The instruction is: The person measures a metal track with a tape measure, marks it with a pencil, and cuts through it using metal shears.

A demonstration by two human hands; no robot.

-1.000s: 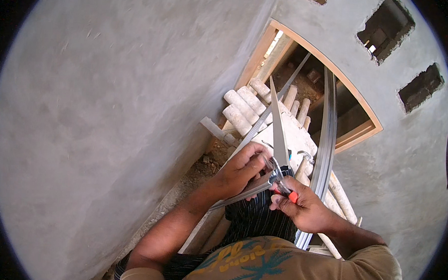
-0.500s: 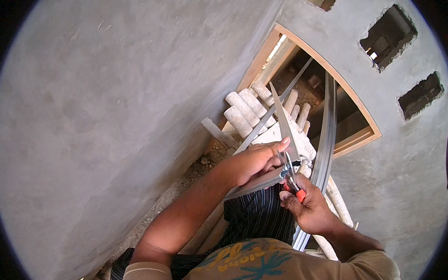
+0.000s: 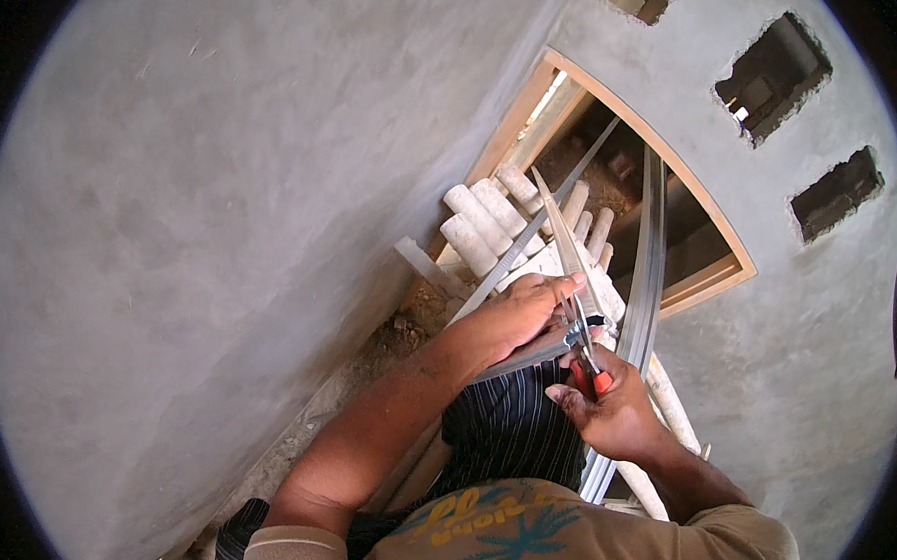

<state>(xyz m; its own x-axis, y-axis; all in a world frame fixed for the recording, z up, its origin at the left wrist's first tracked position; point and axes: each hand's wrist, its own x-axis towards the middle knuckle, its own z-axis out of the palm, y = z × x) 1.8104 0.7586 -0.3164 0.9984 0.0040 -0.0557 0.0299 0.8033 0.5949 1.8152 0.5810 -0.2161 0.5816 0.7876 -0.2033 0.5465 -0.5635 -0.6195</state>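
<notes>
Along the left side: grey plastered wall [image 3: 221,220], tall and smooth, its foot bordered by a strip of rubble [image 3: 396,333].

Next, near the rubble: one pale short block [image 3: 424,264], tilted.

At the left edge of the white board [image 3: 541,267]: pale round posts [image 3: 475,241], several, side by side; more beyond its far edge. One thin metal strip [image 3: 515,253], long, slants past the posts into the opening, limiting room beside the left hand [image 3: 527,313].

Before the near edge of the board, above dark striped cloth [image 3: 507,423]: metal channel [image 3: 530,356], gripped by the left hand, fingers wrapped round it, thumb extended. One tapering metal strip [image 3: 566,225] rises just beyond; whether joined to the channel, cannot tell.

At the channel's right end: snips [image 3: 604,384], red-handled, blades against the metal, closed within the right hand [image 3: 613,412]; blade spread unclear.

Behind: wooden frame [image 3: 510,133], round a dark opening.

Just right of the right hand: metal profile bundle [image 3: 650,259], long, running through the frame; a narrow gap separates it from the tapering piece. Pale poles [image 3: 673,405] lie beyond its right edge.

Far right: second grey wall [image 3: 764,394], pierced by rough-edged holes [image 3: 776,79].
</notes>
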